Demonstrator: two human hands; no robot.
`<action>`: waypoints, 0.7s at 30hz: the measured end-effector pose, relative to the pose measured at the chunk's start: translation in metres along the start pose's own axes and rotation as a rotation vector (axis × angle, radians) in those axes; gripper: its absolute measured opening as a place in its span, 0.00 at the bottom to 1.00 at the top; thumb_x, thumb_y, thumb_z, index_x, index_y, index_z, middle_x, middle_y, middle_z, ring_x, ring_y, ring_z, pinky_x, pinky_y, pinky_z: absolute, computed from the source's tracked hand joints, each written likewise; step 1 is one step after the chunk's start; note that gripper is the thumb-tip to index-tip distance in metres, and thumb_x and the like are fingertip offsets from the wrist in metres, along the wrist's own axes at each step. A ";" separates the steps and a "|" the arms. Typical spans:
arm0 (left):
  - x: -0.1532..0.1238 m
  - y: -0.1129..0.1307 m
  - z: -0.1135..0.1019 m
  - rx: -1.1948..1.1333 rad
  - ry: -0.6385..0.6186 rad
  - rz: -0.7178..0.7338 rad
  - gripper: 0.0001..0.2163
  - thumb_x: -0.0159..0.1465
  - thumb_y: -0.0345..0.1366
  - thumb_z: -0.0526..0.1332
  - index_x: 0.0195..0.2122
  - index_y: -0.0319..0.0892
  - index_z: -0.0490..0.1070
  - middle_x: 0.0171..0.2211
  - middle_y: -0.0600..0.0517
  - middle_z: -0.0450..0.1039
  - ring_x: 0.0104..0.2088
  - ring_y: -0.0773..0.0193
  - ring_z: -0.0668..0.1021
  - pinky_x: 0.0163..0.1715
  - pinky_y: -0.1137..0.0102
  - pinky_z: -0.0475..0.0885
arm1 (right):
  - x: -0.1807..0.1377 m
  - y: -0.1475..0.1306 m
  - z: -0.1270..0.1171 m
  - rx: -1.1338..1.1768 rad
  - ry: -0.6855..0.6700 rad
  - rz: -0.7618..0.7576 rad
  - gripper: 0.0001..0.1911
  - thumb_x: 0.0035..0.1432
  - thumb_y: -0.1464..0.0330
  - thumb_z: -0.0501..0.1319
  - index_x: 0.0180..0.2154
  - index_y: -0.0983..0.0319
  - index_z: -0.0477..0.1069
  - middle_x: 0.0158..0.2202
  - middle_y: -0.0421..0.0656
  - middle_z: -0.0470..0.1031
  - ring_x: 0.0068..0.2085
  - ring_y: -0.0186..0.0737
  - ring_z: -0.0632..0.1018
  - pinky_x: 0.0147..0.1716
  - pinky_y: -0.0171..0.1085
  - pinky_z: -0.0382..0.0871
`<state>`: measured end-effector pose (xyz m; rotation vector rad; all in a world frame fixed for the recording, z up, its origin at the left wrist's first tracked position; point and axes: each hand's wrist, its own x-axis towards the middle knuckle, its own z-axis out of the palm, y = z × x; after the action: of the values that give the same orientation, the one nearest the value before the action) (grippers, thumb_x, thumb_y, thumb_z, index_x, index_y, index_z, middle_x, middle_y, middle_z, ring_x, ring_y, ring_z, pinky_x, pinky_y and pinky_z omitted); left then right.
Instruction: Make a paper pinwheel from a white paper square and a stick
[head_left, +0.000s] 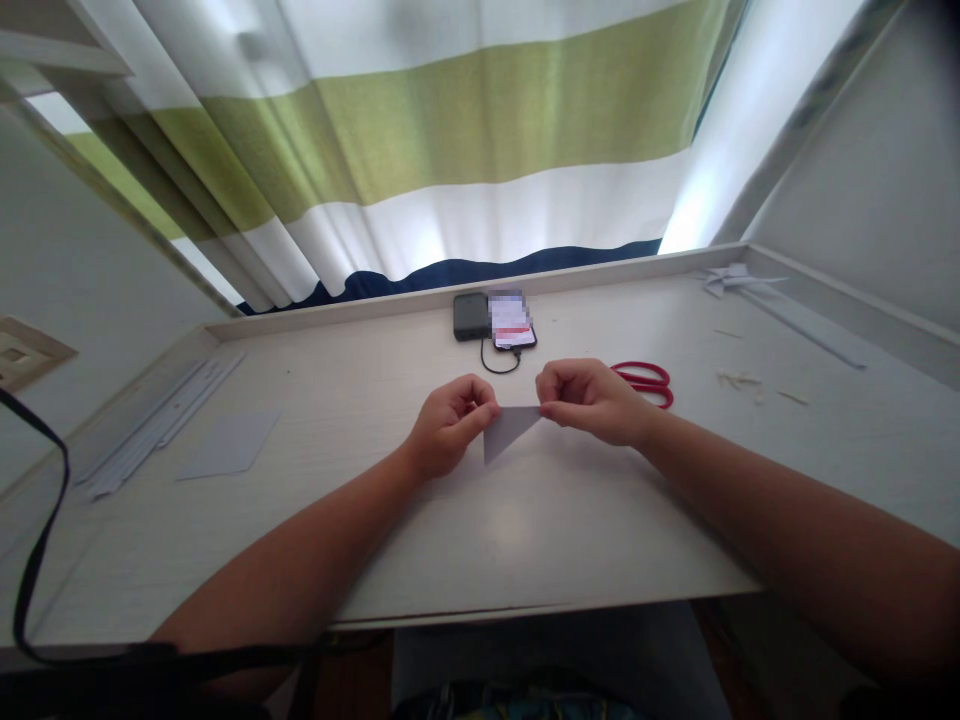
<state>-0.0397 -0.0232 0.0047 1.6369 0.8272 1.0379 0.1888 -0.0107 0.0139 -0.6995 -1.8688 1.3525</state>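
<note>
A small triangle of folded white paper point(508, 430) is held up over the desk between my two hands. My left hand point(448, 425) pinches its left corner between thumb and curled fingers. At the opposite corner, my right hand point(589, 400) grips the paper the same way. The top edge between them runs nearly level, and one point hangs down on the left. Just behind my right hand lie red-handled scissors point(651, 385), their blades hidden by the hand.
A black power bank point(471, 317) is cabled to a phone point(512, 322) at the back. Paper strips point(169, 425) and a white sheet point(231, 443) lie left. To the right are a paper pinwheel point(729, 280), its long stick point(810, 327) and small wooden bits point(739, 380).
</note>
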 end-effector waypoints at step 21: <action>0.005 -0.004 -0.003 -0.069 0.088 -0.100 0.11 0.57 0.40 0.65 0.28 0.38 0.66 0.22 0.56 0.64 0.22 0.72 0.65 0.22 0.75 0.59 | 0.000 0.011 0.003 -0.052 -0.030 0.117 0.10 0.55 0.63 0.65 0.32 0.64 0.70 0.22 0.37 0.69 0.23 0.31 0.68 0.23 0.31 0.60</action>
<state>-0.0406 -0.0167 0.0021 1.4856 0.9123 1.0621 0.1865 -0.0089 0.0029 -0.8304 -1.9184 1.3979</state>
